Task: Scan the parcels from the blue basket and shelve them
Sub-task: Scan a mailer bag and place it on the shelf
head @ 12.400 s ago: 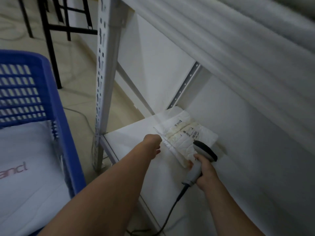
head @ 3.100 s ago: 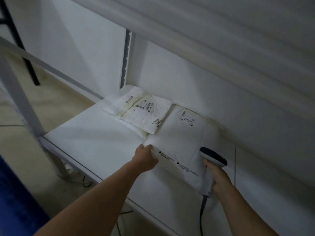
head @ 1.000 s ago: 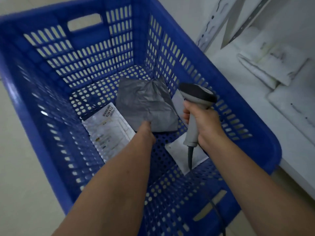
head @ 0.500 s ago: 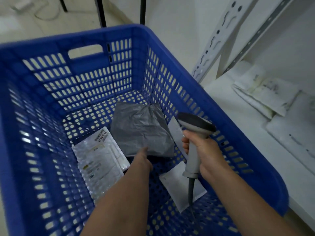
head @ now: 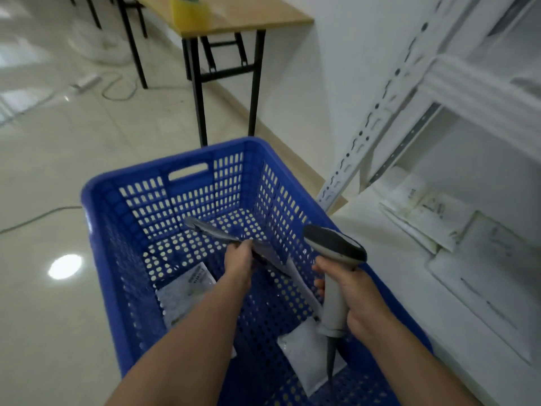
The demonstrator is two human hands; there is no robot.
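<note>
The grey parcel (head: 216, 234) is inside the basket (head: 99, 206), raised off its floor and tilted, so it shows almost edge-on. The left hand (head: 238, 259) has its grip closed on the parcel's near edge, pinching it. Just to the right, apart from the parcel, the right hand (head: 348, 291) has its grip wrapped round the handle of the scanner (head: 333, 244), whose dark head points away over the basket's right wall. The scanner's cable (head: 330, 361) hangs down from the handle.

On the basket floor lie two white parcels: one (head: 184, 291) at the left under the left forearm, the other (head: 304, 353) at the near right below the scanner.

To the right of the basket stands a white shelf (head: 380, 259) with two more white parcels, one (head: 421, 218) farther back and a larger one (head: 491, 276) nearer, touching or overlapping it. Beyond the basket is a wooden desk (head: 234, 13) on black legs, on a glossy floor (head: 58, 142).
</note>
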